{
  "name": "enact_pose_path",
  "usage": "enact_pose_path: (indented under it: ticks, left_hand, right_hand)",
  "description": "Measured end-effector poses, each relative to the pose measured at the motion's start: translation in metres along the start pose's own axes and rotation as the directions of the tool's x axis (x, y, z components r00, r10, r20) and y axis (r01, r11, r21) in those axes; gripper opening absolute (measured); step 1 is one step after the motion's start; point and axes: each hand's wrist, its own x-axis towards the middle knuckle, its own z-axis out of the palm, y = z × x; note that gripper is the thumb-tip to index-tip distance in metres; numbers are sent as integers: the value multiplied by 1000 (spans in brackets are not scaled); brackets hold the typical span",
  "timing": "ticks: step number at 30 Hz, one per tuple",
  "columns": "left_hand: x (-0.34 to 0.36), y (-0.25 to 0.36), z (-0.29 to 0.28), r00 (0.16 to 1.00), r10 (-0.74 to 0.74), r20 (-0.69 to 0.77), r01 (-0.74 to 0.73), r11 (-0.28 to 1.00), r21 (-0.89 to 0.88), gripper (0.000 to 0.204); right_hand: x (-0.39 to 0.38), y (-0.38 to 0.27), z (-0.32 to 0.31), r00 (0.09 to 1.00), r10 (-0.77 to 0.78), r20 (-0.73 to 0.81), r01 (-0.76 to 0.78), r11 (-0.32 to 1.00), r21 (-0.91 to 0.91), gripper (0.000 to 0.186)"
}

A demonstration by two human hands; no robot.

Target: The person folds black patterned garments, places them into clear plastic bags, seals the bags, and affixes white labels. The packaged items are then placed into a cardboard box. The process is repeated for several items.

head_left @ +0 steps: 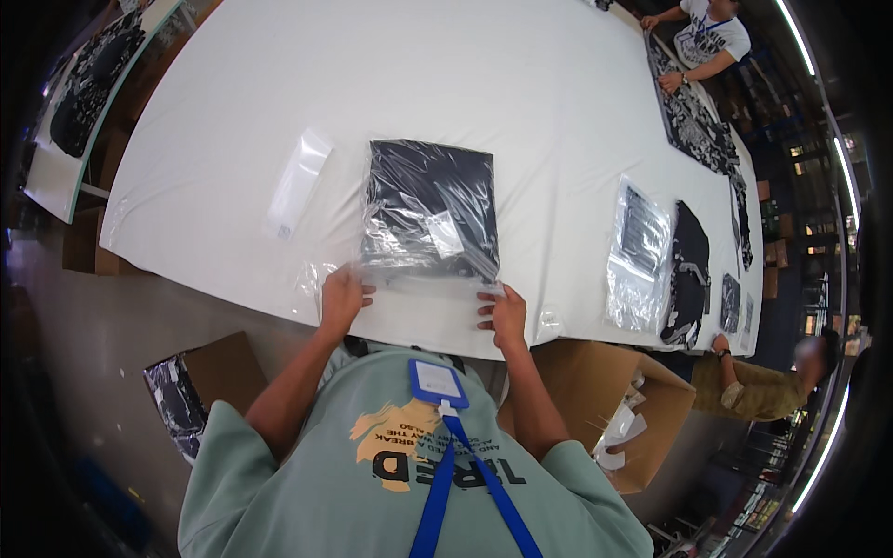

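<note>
A folded dark garment in a clear plastic bag (pixel 428 191), with a white label on it, lies flat before me. My left hand (pixel 346 296) pinches the bag's near left end, while my right hand (pixel 504 312) grips its near right corner, thumb and finger on the loose plastic. Left of the bag lies a narrow clear plastic piece (pixel 298 181). Crumpled clear film lies beside my left hand.
The white-covered table (pixel 233 112) holds clear bags (pixel 637 256) and dark patterned garments (pixel 686 270) rightward. Co-workers (pixel 707 37) (pixel 772 381) stand right. Cardboard boxes (pixel 214 367) (pixel 558 391) sit below the near edge. Another table (pixel 51 177) stands left.
</note>
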Motion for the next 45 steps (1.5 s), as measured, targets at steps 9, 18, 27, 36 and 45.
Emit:
enact_pose_path:
  ticks: [9, 18, 27, 36, 45]
  left_hand:
    - [-13, 5, 18, 982, -187, 31, 184, 899, -397, 28]
    - [6, -7, 8, 992, 129, 16, -128, 991, -23, 31]
    - [-60, 94, 22, 806, 570, 157, -591, 767, 251, 44]
    - [-149, 191, 57, 837, 370, 403, -381, 923, -56, 42]
    - [-139, 101, 57, 506, -109, 855, -378, 863, 334, 46]
  right_hand:
    - [-23, -1, 34, 1000, 7, 9, -10, 914, 405, 30]
    - [-7, 0, 21, 992, -97, -75, 115, 948, 296, 26]
    - [-45, -90, -23, 924, -357, -140, 383, 863, 328, 26]
    - [-51, -317, -22, 756, -634, -161, 644, 765, 12, 28]
    - [-54, -278, 111, 629, -459, 627, 772, 466, -433, 45]
